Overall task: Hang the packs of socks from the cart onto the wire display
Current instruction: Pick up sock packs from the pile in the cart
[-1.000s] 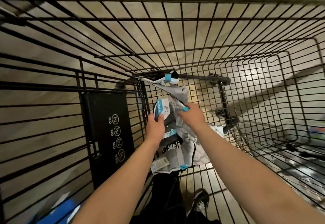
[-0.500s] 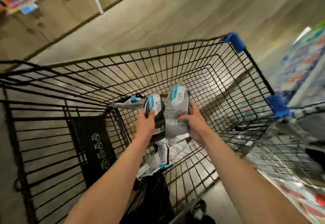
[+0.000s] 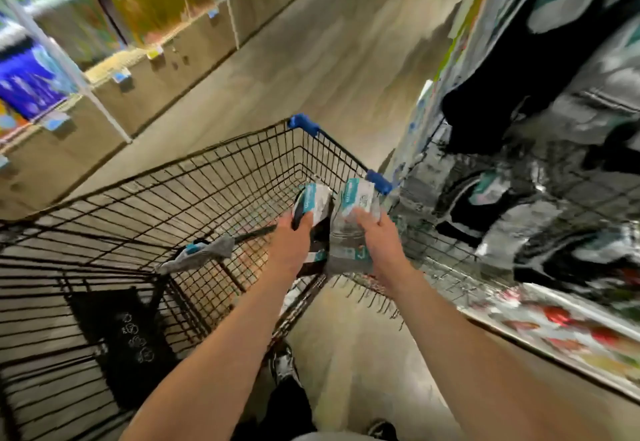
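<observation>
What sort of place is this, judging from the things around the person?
Most likely a shop aisle. A black wire shopping cart stands ahead, shelves with price tags line the left, and a wire display hung with packaged goods is at the right, though blurred.

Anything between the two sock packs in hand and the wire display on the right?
Nothing visible. The left hand holds a dark pack and the right hand a grey pack beside the cart's blue-capped rim; the wire display lies just beyond. Blur hides whether a hook is free.
</observation>
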`<state>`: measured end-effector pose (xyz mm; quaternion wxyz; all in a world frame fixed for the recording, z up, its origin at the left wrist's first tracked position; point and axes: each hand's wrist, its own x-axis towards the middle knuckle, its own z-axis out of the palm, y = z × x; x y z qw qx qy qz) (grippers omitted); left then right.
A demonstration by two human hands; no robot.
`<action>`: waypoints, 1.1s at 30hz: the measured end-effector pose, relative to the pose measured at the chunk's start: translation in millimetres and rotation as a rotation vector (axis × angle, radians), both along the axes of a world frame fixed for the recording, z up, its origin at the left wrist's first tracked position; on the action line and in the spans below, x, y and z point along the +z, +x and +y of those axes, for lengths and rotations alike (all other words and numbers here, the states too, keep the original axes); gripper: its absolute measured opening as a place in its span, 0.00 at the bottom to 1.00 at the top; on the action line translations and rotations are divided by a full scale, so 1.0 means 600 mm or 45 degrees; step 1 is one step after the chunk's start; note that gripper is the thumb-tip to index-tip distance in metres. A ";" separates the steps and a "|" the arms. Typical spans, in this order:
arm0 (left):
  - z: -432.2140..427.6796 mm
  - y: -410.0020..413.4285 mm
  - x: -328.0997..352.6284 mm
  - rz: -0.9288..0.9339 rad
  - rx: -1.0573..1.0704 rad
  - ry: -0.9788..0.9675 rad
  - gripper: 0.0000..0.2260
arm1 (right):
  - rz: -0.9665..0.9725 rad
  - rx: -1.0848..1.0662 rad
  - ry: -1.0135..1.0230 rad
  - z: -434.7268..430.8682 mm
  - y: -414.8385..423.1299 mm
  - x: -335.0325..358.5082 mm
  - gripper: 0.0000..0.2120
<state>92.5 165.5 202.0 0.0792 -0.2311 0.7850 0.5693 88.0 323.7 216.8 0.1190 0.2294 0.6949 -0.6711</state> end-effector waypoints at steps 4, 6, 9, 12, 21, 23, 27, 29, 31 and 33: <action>0.119 0.046 0.040 0.068 -0.130 -0.057 0.12 | 0.066 -0.121 0.007 0.118 0.074 0.027 0.12; 0.175 0.073 0.051 0.059 -0.182 -0.087 0.14 | 0.068 -0.161 0.020 0.167 0.106 0.033 0.09; 0.244 0.110 0.041 0.035 -0.202 -0.047 0.12 | 0.089 -0.175 0.106 0.236 0.148 0.039 0.07; 0.298 0.137 0.013 -0.015 -0.287 -0.031 0.13 | 0.021 -0.170 0.198 0.295 0.181 0.001 0.06; 0.392 0.122 -0.170 -0.047 -0.400 -0.021 0.17 | -0.026 -0.245 0.313 0.370 0.186 -0.216 0.01; 0.406 0.106 -0.213 -0.021 -0.405 -0.024 0.17 | -0.017 -0.248 0.329 0.379 0.168 -0.254 0.03; 0.430 0.063 -0.303 -0.006 -0.372 0.017 0.20 | 0.041 -0.318 0.310 0.402 0.120 -0.325 0.07; 0.436 0.037 -0.361 0.048 -0.358 0.006 0.16 | 0.068 -0.378 0.347 0.410 0.092 -0.371 0.09; 0.442 0.013 -0.408 0.073 -0.336 0.045 0.19 | 0.096 -0.420 0.360 0.416 0.067 -0.414 0.11; 0.448 -0.005 -0.448 0.091 -0.304 0.129 0.22 | 0.137 -0.467 0.310 0.420 0.049 -0.450 0.14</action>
